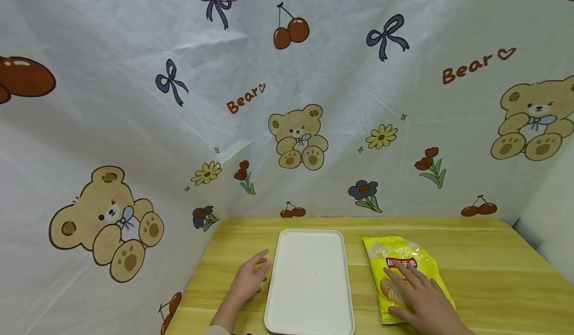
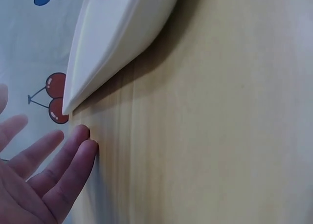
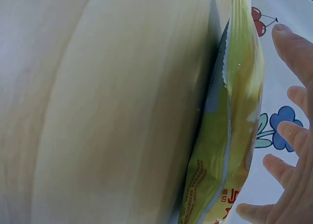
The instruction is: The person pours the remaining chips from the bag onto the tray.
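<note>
A yellow crisp bag [image 1: 388, 289] is spotted right under the right hand [image 1: 423, 302], laid on the worktop [image 1: 493, 270], its near right part covered by palm and fingers. And those fingers are spread wide, poised over the bag; in the right wrist view a gap is seen between most of them and its surface, though whether the lowest fingertip is touching cannot be told. Across on the other side, the left hand [image 1: 246, 280] is placed well apart from the bag, its fingers loosely parted, and just beside them the left edge of a white tray [image 1: 309, 280] is found. So the tray is framed between the two hands, with the bag set to its right, a strip of wood between. Up on the bag's farther half, a red label [image 1: 405, 261] is shown. Beyond the back edge, a pale cloth [image 1: 332, 190] is seen, printed with bears [image 1: 301, 140], cherries [image 1: 298, 30] and bows [image 1: 386, 35].
</note>
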Action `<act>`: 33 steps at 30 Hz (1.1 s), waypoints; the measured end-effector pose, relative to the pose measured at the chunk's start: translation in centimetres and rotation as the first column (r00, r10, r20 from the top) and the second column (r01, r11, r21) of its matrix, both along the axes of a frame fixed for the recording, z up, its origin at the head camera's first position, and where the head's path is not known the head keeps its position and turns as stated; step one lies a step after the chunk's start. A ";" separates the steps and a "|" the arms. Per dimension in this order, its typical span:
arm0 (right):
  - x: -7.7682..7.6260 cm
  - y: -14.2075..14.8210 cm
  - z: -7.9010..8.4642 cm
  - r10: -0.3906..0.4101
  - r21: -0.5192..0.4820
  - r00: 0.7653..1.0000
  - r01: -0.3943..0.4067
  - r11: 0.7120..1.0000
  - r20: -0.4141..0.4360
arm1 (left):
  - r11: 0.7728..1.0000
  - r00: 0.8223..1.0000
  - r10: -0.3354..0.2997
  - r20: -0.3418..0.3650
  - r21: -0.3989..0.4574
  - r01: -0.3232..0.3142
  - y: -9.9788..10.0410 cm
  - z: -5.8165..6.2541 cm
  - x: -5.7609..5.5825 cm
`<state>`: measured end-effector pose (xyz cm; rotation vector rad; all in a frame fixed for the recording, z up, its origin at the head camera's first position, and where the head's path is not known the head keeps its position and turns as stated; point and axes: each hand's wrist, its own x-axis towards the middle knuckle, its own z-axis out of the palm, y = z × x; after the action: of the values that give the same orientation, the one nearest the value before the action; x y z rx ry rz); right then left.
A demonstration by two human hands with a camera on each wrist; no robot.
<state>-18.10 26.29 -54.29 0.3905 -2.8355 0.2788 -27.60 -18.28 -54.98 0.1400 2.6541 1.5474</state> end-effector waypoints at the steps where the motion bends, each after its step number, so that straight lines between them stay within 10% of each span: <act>1: 0.0 -0.1 0.0 -0.002 0.000 1.000 0.002 1.000 -0.002 | 1.000 1.000 0.011 0.004 0.001 -0.011 0.1 -0.1 0.0; 33: -0.4 -1.9 -0.9 0.044 0.011 0.950 -0.049 0.999 0.308 | 0.997 1.000 -0.019 0.015 0.071 0.017 1.1 -1.9 -0.9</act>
<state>-18.52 24.41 -55.23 0.4539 -3.1394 0.3504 -28.53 -17.19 -56.83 0.1541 2.5800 1.6304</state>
